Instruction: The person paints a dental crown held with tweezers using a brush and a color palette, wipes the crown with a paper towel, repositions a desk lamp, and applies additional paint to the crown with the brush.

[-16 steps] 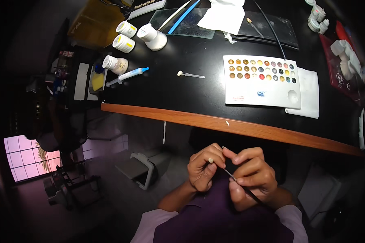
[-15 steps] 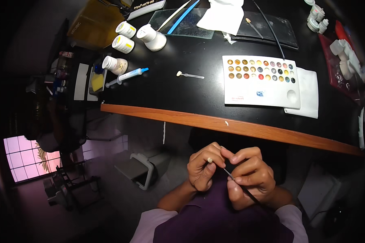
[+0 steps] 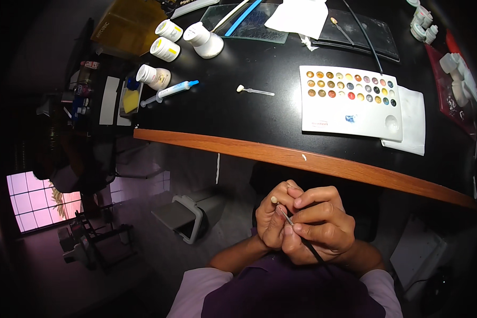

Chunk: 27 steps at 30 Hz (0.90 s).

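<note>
In front of my chest, below the table edge, my two hands are close together. My left hand is closed, pinching a small cream-coloured tooth crown that pokes up by the index finger; whatever carries it is hidden by the fingers. A thin brush with a dark handle and metal ferrule is gripped in my right hand. Its tip lies next to the left thumb, just below the crown; whether they touch I cannot tell. On the table beyond is a white palette with rows of coloured paint wells.
A white cloth lies partly under the palette. Another crown on a clear stick lies left of it. A blue-tipped syringe, white jars and a glass plate stand farther off. The wooden table edge runs before my hands.
My hands have drawn together, the right one moving left and slightly up. The brush tip is now nearer the crown. The whole view has shifted slightly.
</note>
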Tool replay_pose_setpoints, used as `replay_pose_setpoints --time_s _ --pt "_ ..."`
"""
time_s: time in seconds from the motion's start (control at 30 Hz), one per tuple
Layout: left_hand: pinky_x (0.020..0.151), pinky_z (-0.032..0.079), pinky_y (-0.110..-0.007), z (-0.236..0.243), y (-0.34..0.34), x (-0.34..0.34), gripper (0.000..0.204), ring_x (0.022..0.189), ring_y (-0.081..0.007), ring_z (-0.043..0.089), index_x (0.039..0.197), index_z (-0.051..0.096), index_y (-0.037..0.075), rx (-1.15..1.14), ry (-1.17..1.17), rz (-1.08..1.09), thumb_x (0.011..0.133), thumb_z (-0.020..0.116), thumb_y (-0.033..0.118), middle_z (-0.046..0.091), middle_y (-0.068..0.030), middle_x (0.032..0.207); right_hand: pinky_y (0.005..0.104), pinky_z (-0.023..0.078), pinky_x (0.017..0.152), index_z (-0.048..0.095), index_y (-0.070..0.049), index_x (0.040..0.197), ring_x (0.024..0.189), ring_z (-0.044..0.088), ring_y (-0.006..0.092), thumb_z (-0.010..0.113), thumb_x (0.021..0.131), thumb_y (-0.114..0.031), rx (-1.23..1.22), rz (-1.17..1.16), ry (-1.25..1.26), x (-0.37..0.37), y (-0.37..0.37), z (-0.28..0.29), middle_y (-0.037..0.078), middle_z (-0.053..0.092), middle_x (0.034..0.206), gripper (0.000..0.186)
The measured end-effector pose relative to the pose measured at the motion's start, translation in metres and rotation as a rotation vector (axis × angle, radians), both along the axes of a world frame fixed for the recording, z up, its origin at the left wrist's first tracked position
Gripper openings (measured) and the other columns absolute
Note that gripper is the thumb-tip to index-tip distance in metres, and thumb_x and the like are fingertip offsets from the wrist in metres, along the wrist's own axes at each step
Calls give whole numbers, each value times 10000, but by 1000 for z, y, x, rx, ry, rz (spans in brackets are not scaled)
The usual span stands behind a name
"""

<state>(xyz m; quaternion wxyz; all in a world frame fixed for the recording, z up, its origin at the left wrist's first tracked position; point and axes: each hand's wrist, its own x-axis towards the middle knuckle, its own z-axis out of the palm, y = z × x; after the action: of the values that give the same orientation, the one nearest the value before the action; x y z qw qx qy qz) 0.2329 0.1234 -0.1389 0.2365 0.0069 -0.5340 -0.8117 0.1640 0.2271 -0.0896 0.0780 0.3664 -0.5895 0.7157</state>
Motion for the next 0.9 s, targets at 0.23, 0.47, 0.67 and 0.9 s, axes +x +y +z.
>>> replay_pose_setpoints --time_s 0.23,0.47,0.67,0.9 --pt "794 450 -374 -8 1 3 337 857 -209 534 980 597 37 5 44 7 1146 461 297 567 -90 928 452 674 916 699 -57 908 987 684 269 808 716 84 11 -8 57 1 -3 -4 82 712 898 262" --pt "792 461 -381 -55 -33 17 318 850 -216 537 960 572 60 -270 189 -156 1146 471 297 560 -93 918 448 680 906 708 -63 906 968 680 254 811 685 96 45 34 116 8 4 -3 76 708 898 291" --pt "784 461 -389 -24 0 17 310 845 -224 539 958 567 64 -56 130 -40 1144 473 293 552 -94 910 431 675 889 712 -67 896 950 680 252 808 678 94 49 33 118 11 5 -3 72 705 882 288" --pt "788 461 -393 -24 -1 18 307 845 -227 538 957 570 64 -69 154 -24 1141 473 289 551 -93 913 382 644 824 711 -69 883 923 685 252 812 667 75 27 -14 108 13 -1 -1 65 702 857 278"
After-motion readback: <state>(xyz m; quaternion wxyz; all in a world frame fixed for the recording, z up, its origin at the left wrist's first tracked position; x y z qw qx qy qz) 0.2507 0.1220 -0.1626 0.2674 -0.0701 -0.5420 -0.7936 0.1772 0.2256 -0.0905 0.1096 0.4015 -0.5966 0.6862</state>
